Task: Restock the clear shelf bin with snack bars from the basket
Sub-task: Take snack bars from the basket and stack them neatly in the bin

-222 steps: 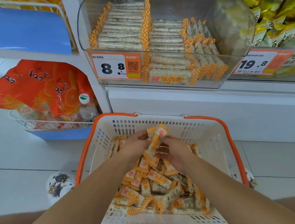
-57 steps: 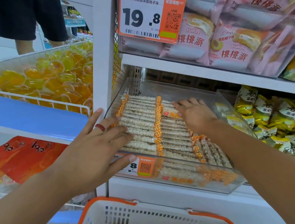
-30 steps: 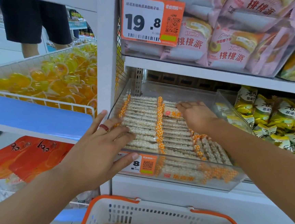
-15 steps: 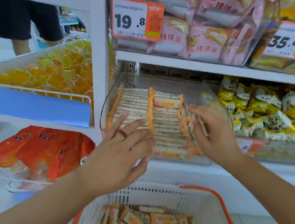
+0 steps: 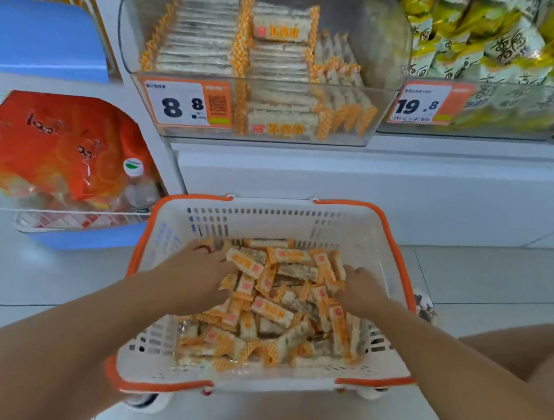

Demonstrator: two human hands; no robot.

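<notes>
The white basket (image 5: 343, 217) with an orange rim sits low in the middle and holds a loose pile of snack bars (image 5: 278, 313) in orange-and-white wrappers. My left hand (image 5: 197, 277) is inside the basket at the pile's left side, fingers curled on a snack bar (image 5: 245, 263) that sticks out to the right. At the pile's right side, my right hand (image 5: 359, 286) has its fingertips buried among the bars, so its grip is hidden. Above, the clear shelf bin (image 5: 384, 33) holds neat rows of the same bars and has bare room at its right side.
An 8.8 price tag (image 5: 189, 103) is on the bin's front. Yellow snack packs (image 5: 488, 34) fill the bin to the right. At left, orange bags (image 5: 49, 146) lie in a wire tray above the white tiled floor (image 5: 492, 278).
Both hands have left the shelf bin and dropped into the basket. My view has tilted down from the shelves to the basket.
</notes>
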